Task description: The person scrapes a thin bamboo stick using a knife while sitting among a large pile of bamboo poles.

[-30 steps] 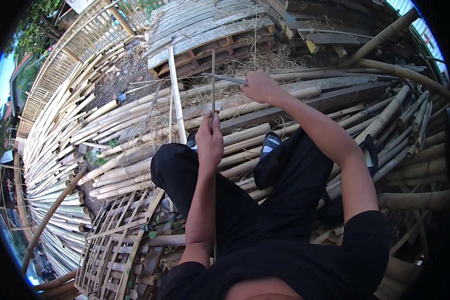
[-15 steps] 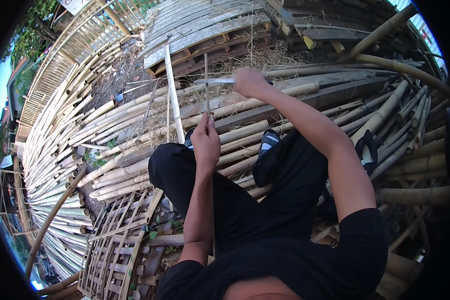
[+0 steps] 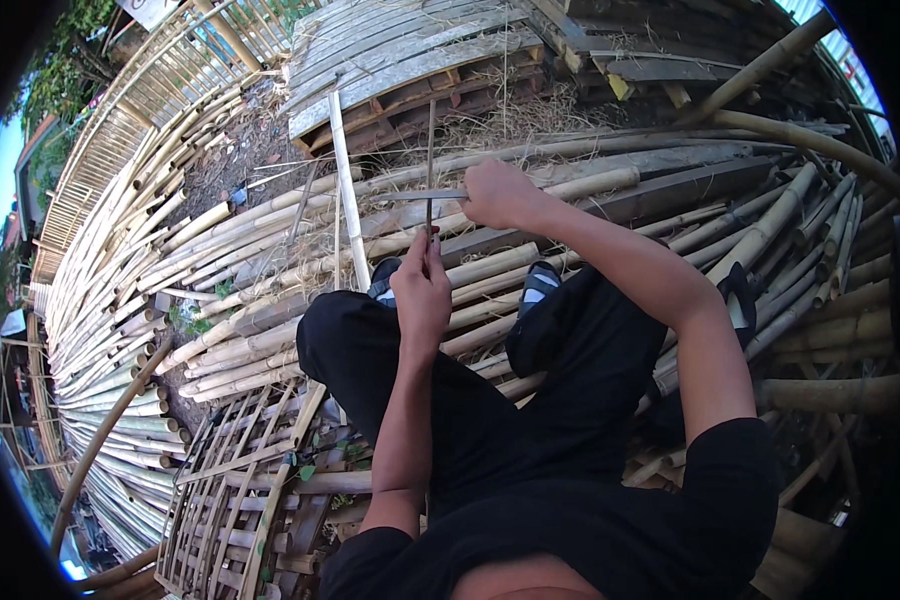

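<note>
1. A thin, brownish stick (image 3: 431,145) stands out in front of the person, rising from the left hand, in line with the forearm; its far end reaches toward the wooden pallet (image 3: 400,72).
2. The left hand (image 3: 424,298) is closed on the stick, thumb and fingertips pinched together around its nearer part, so there is hardly any opening between them.
3. A knife (image 3: 410,195) lies crosswise over the stick, a little beyond the left fingertips, its blade pointing left. Whether the edge bites into the stick cannot be told.
4. The right hand (image 3: 500,195) is clenched in a fist around the knife's handle, which the fingers hide.
5. Just left of the stick, a pale flat strip (image 3: 346,190) slants upright, well clear of both hands.
6. Below the hands are the person's dark trousers (image 3: 360,340) and a striped shoe (image 3: 539,284), among bamboo poles (image 3: 245,355).
7. Farther out, a lattice panel (image 3: 232,462) lies at lower left, and a bamboo fence (image 3: 175,80) curves along the upper left.
</note>
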The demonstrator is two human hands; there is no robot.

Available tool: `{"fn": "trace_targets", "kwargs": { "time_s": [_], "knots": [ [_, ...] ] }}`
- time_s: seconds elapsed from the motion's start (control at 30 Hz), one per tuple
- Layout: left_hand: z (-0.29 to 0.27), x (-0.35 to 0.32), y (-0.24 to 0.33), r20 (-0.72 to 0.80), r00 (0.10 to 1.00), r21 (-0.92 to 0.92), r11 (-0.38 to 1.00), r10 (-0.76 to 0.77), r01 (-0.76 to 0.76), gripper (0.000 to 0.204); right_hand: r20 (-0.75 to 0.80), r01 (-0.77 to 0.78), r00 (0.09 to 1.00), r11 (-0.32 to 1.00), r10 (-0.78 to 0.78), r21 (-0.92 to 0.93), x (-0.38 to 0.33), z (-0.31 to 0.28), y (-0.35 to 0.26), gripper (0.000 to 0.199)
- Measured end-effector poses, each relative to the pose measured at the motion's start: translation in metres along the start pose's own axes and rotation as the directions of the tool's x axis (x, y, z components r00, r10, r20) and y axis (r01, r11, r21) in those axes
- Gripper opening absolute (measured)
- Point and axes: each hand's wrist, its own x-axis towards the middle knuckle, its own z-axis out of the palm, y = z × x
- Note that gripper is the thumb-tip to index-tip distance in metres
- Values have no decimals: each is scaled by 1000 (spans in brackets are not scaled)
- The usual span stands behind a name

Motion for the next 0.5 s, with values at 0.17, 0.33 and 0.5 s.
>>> {"fn": "trace_targets", "kwargs": {
  "time_s": [0.17, 0.33, 0.5],
  "knots": [
    [6, -1, -5, -61, 989, 12, 991, 134, -134, 29, 29, 70, 997, 996, -69, -48, -6, 9, -14, 26],
    [2, -6, 8, 39, 999, 55, 998, 9, -11, 28, -103, -203, 975, 978, 198, -41, 27, -9, 22, 27],
    [-13, -12, 0, 15, 1000, 61, 998, 5, -6, 26, -310, -568, 728, 791, 612, 227, 29, -68, 124, 35]
  ]
}}
